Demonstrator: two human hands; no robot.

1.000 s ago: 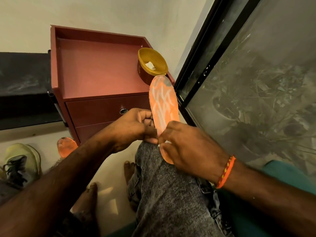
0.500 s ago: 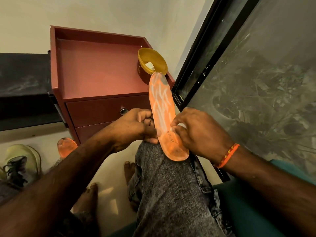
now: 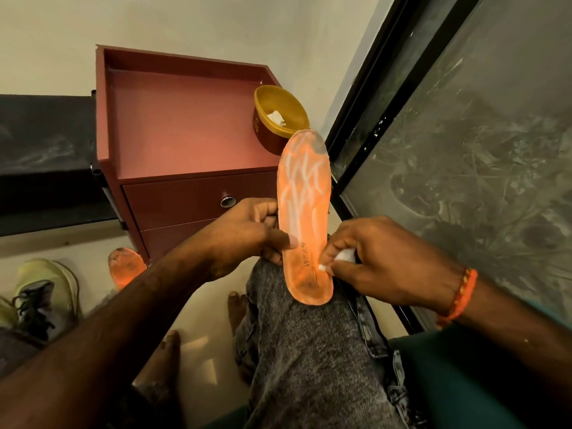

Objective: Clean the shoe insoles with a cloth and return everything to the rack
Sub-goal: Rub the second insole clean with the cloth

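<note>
An orange insole (image 3: 304, 196) with white streaks stands on my knee, its heel end resting on the grey jeans. My left hand (image 3: 244, 235) grips its left edge, thumb across the face. At the insole's right edge near the heel, my right hand (image 3: 380, 261) pinches a small white cloth (image 3: 346, 254) and presses it on the surface. A second orange insole (image 3: 125, 267) lies on the floor by the cabinet. A yellow-green shoe (image 3: 43, 292) sits at the far left.
A red-brown cabinet (image 3: 185, 125) with drawers stands ahead against the wall. A yellow bowl (image 3: 280, 116) holding a white scrap sits on its right corner. A dark glass door (image 3: 464, 150) runs along the right. My bare feet are on the floor below.
My right hand slid from the insole's heel, where it covered the end, to the right edge. The heel end is now uncovered and the insole tilted slightly.
</note>
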